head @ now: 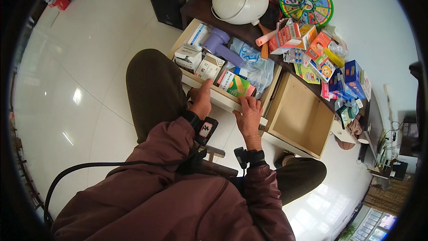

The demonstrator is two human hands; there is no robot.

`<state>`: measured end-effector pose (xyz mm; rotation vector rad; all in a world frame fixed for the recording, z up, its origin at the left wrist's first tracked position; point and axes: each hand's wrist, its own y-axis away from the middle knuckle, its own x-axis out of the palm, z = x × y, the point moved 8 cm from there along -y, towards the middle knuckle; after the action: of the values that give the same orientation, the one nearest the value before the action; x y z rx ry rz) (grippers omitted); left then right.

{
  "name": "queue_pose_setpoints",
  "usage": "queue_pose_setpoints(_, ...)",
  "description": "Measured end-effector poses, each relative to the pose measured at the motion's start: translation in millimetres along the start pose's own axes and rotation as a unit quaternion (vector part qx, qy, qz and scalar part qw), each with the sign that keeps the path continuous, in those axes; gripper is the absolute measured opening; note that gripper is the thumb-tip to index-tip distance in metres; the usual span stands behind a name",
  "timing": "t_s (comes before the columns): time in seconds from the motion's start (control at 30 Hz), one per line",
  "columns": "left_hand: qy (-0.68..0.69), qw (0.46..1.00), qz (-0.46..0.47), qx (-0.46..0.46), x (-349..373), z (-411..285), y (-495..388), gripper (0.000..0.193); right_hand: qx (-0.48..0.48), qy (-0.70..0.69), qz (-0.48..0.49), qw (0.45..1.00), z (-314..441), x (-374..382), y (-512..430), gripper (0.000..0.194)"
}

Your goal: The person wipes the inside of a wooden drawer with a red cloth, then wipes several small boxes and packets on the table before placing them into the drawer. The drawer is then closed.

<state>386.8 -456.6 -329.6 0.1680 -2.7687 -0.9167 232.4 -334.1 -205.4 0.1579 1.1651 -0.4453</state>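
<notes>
Before me a pulled-out drawer (220, 98) holds medicine boxes, a purple handheld device (222, 47) and a plastic bag (259, 73). My left hand (201, 99) rests on its front panel, thumb over the top edge beside a white and gold box (209, 67); its other fingers are hidden. The fingers of my right hand (249, 113) curl over the same front edge further right, near a green and orange box (235, 84). To the right stands a second drawer (296, 117), pulled out, its bare bottom showing.
On the dark cabinet top (234, 28) are a cream rounded appliance (240, 1), a colourful round board (306, 3) and piled medicine boxes (319, 45). A black speaker (165, 0) stands left of the cabinet. My knees flank the drawers.
</notes>
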Motion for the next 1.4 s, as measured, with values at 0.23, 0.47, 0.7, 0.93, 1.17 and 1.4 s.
queue_pose_setpoints(0.23,-0.015,0.999,-0.026,-0.045,-3,6,-7,0.051,-0.002,0.002,-0.01,1.0,-1,4,4,0.061)
queue_pose_setpoints(0.47,-0.028,0.998,-0.059,0.006,3,-10,6,0.057,-0.015,-0.016,-0.032,0.999,-1,1,6,0.06)
queue_pose_setpoints(0.7,-0.086,0.991,-0.073,-0.066,6,-19,20,0.054,-0.023,0.004,-0.053,0.998,6,-1,11,0.062)
queue_pose_setpoints(0.93,-0.17,0.975,-0.07,-0.125,5,-28,32,0.064,-0.03,0.084,-0.116,0.989,40,-8,51,0.052)
queue_pose_setpoints(1.17,-0.164,0.978,-0.056,-0.12,5,-25,24,0.067,-0.099,0.002,0.353,0.93,107,69,121,0.024)
queue_pose_setpoints(1.4,-0.145,0.982,-0.067,-0.102,7,-25,25,0.071,-0.012,-0.154,0.532,0.832,67,116,170,0.025)
